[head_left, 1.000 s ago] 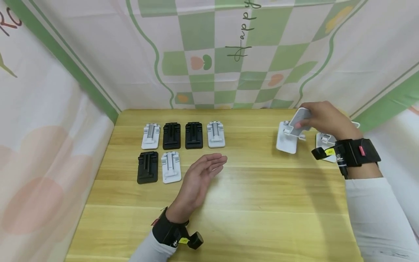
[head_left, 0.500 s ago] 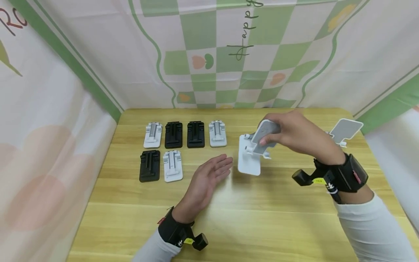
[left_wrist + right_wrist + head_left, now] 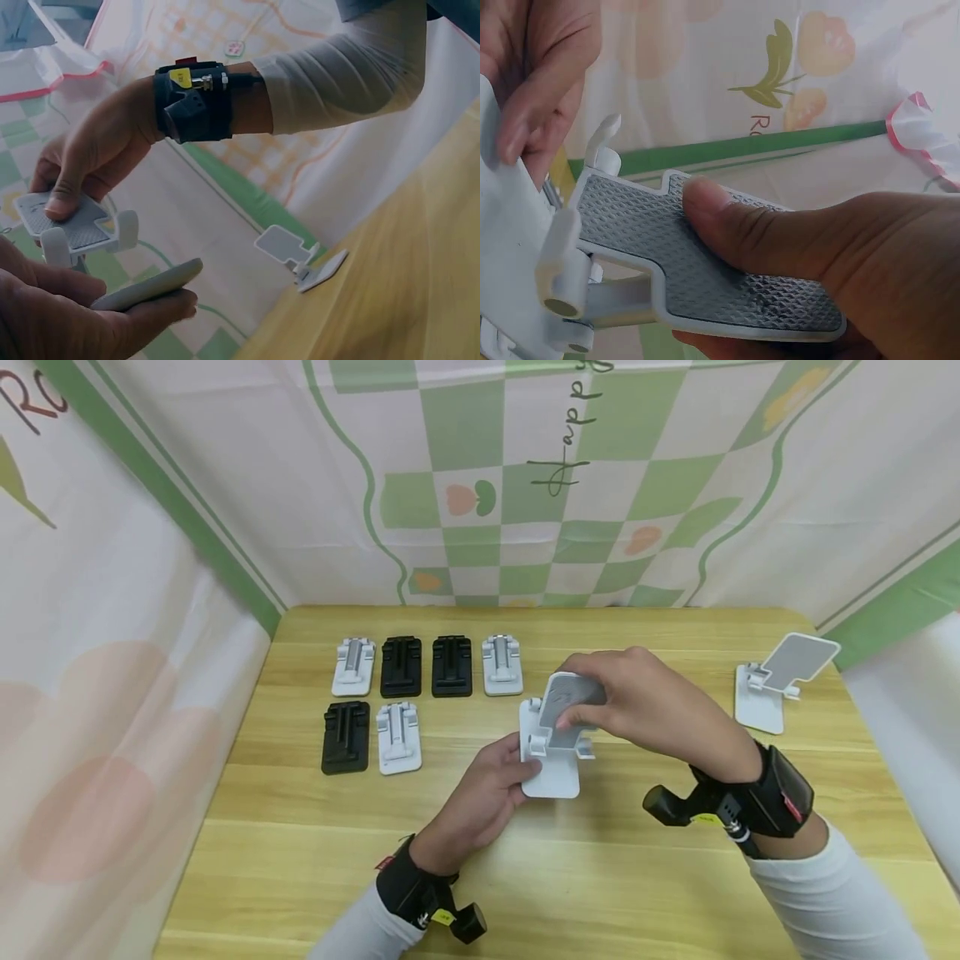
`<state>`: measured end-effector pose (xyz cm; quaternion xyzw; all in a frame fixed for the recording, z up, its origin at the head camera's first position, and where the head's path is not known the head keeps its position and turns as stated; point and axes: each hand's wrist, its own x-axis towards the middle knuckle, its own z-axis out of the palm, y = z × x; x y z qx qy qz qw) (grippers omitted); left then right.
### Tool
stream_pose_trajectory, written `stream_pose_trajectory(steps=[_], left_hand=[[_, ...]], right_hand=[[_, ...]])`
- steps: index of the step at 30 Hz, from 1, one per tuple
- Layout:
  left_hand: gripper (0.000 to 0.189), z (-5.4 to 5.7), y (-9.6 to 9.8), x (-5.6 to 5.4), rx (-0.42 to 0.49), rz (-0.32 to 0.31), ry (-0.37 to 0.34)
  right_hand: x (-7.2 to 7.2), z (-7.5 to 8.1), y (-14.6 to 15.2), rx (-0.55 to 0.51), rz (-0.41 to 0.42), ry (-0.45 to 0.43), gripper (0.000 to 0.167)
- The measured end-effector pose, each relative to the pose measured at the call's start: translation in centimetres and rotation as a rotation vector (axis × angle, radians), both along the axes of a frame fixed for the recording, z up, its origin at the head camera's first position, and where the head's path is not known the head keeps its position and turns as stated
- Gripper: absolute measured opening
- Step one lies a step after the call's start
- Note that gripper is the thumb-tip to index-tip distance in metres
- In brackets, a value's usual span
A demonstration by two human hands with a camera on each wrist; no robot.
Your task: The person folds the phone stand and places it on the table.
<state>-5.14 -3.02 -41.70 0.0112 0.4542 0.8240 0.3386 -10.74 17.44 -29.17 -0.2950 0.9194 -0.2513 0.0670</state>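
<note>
Both hands meet over the middle of the light wooden table point(image 3: 615, 877), holding one white plastic folding phone stand with a grey textured rest plate point(image 3: 555, 735) just above the tabletop. The right hand point(image 3: 645, 706) pinches the grey plate, thumb pressed flat on its patterned face and fingers curled beneath; the right wrist view shows this thumb point(image 3: 727, 217) plainly. The left hand point(image 3: 487, 797) grips the stand's white base from about seven o'clock, fingers wrapped round its lower edge, as the left wrist view shows point(image 3: 112, 307). The plate stands tilted up from the base on its hinge.

At about ten o'clock from the held stand lie six folded stands flat on the table, in two rows. The back row runs white point(image 3: 353, 666), black point(image 3: 401, 667), black point(image 3: 452, 666), white point(image 3: 502, 664); the front row holds one black point(image 3: 346, 737) and one white point(image 3: 398, 738). At about two o'clock, well apart near the table's right edge, another white stand point(image 3: 780, 681) sits unfolded with its plate raised. A green-and-white checked cloth backdrop point(image 3: 525, 485) hangs behind the table. Both wrists wear black strap-on cameras.
</note>
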Motion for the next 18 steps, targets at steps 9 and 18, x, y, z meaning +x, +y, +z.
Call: stream_pose_trajectory(steps=[9, 18], left_hand=[[0.054, 0.2, -0.3, 0.1, 0.041, 0.030, 0.014], [0.056, 0.8, -0.8, 0.1, 0.066, 0.041, 0.021]], right_hand=[[0.4, -1.2, -0.5, -0.152, -0.125, 0.032, 0.043], [0.3, -2.2, -0.4, -0.267, -0.186, -0.232, 0.047]])
